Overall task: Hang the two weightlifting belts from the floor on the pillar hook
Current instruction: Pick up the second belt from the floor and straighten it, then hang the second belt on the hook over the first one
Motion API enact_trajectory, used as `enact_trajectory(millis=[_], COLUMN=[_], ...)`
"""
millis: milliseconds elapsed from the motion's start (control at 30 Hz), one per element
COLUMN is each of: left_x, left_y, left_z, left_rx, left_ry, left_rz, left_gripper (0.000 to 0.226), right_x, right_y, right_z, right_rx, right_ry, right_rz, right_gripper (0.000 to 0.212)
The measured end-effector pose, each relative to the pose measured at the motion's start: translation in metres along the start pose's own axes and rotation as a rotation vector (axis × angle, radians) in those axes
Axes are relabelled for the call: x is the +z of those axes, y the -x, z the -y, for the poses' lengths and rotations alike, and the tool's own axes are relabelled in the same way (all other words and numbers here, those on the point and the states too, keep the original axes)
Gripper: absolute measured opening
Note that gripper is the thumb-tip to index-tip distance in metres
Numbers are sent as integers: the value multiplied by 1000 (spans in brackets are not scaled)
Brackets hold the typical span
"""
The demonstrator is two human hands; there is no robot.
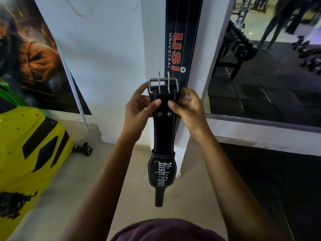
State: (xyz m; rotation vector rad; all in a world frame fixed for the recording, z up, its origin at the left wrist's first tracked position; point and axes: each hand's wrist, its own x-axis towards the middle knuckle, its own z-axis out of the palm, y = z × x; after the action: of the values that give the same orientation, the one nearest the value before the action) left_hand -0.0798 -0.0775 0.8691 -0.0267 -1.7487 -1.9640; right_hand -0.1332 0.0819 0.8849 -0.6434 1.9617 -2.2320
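Nearest: maroon shirt front (166, 230) at bottom edge, two bare forearms reaching up from it.

Black belt (164, 133) held vertical between both hands, in front of white pillar (156, 40). Lower end hanging free above pale floor (90, 180), narrowing to a plain tongue. Widest padded part lettered in white gothic script, reading "Rishi Fitness" (first word hard to make out, second clear). White stitching along both edges. Two metal rivets just under the thumbs.

Left hand (139, 108): grip closed on left edge of black belt, thumb pressed on its face, fingers up by the buckle's left corner.
Right hand (187, 108): grip closed on right edge, thumb on the face, fingers curled behind.

Steel buckle (163, 82) at top of black belt, two prongs standing upright above the frame.

Behind it, second belt (180, 40) already hanging flat down the pillar, top out of frame (hook not visible). Lettering running vertically: "USI" in red, "UNIVERSAL" in white, small round emblem beside it.

Left: yellow and black machine panel (29, 145); further back, a dark poster (34, 58) on the white wall.

Right, farthest: mirror (269, 66) reflecting dumbbell rack and dumbbells on dark floor tiles.
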Motion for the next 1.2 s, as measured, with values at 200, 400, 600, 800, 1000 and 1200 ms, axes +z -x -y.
enact_trajectory(millis=[200, 400, 600, 800, 1000, 1200], left_x=[1, 3, 8, 32, 55, 86], left_y=[4, 1, -22, -72, -125, -187], left_z=[8, 1, -10, -53, -114, -202], left_rx=[-72, -41, 42, 160, 336, 510], left_ry=[-53, -23, -120, -195, -311, -320], left_rz=[-43, 61, 84, 78, 107, 101], left_gripper=[48, 40, 51, 59, 56, 63], right_x=[-1, -5, -3, -7, -6, -1], right_y=[3, -1, -15, -60, -104, -161], right_z=[-10, -1, 10, 64, 122, 210], right_rx=[32, 48, -38, -254, -432, -664], right_ry=[0, 18, 151, 255, 359, 413], right_rz=[-38, -32, -119, -102, -165, -272], right_gripper=[73, 60, 47, 53, 65, 69])
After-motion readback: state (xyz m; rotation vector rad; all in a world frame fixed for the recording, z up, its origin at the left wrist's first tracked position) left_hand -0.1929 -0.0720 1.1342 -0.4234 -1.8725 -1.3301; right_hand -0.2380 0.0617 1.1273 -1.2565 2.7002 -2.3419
